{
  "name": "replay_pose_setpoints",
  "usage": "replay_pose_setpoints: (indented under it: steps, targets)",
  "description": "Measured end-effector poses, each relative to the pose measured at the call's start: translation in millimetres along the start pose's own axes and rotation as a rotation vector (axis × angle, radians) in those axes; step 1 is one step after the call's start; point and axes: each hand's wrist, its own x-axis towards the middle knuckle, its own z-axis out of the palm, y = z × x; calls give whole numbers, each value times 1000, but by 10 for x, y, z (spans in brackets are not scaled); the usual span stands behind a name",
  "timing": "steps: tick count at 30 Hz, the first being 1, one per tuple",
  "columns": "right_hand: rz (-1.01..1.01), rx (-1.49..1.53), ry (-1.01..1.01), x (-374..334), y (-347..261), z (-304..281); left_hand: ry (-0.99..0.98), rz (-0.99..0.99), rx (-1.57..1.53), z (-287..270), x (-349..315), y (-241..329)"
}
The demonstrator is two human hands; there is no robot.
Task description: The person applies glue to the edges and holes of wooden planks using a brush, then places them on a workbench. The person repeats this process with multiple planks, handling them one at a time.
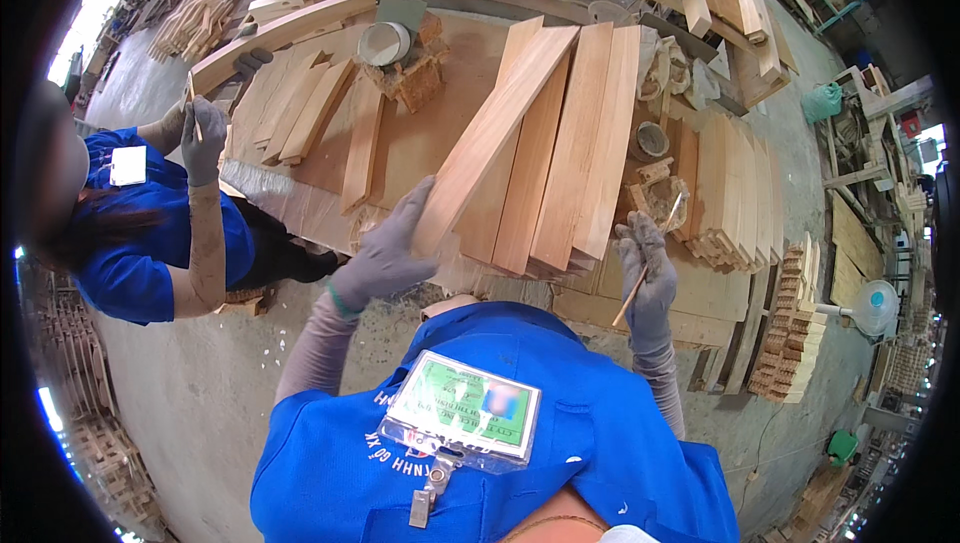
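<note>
My left hand (pixel 393 255), in a grey glove, grips the near end of a wooden slat (pixel 497 138). That slat slants up to the right, over several other slats (pixel 572 158) lying side by side on the table. In my right hand (pixel 648 273), also gloved, is a thin wooden stick (pixel 630 299). Its upper end points toward a crusted yellowish container (pixel 655 190) beside the slats. Whether the stick's tip touches that container I cannot tell. A small round tin (pixel 652 141) stands just beyond it.
A co-worker in a blue shirt (pixel 150 233) stands at the left, handling a long wooden piece (pixel 290 35). A pot (pixel 384 44) and a crusted brown block (pixel 415 81) sit on the table (pixel 415 148). More slats (pixel 735 188) are stacked at the right, near a fan (pixel 874 308).
</note>
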Motion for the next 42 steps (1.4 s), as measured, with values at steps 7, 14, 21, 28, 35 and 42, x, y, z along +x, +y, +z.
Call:
replay_pose_setpoints:
  steps: [7, 14, 21, 28, 35, 42]
  targets:
    - [-175, 63, 217, 150, -371, 340, -211, -184, -556, 108, 660, -515]
    - [-274, -158, 217, 487, -622, 365, -149, -74, -724, 198, 1496, -669]
    - [-136, 316, 278, 944, -1017, 1033, -188, -20, -1220, -545, 355, -736]
    - [-65, 551, -31, 1966, -784, 2100, -203, -186, -1383, -1036, -452, -1210]
    - [-6, 486, -121, 2772, 39, 3115, 148, -337, -838, -1092, -933, -1656]
    - [-28, 370, -102, 2938, 279, 3410, 181, -465, -1032, -1098, -1022, -1554]
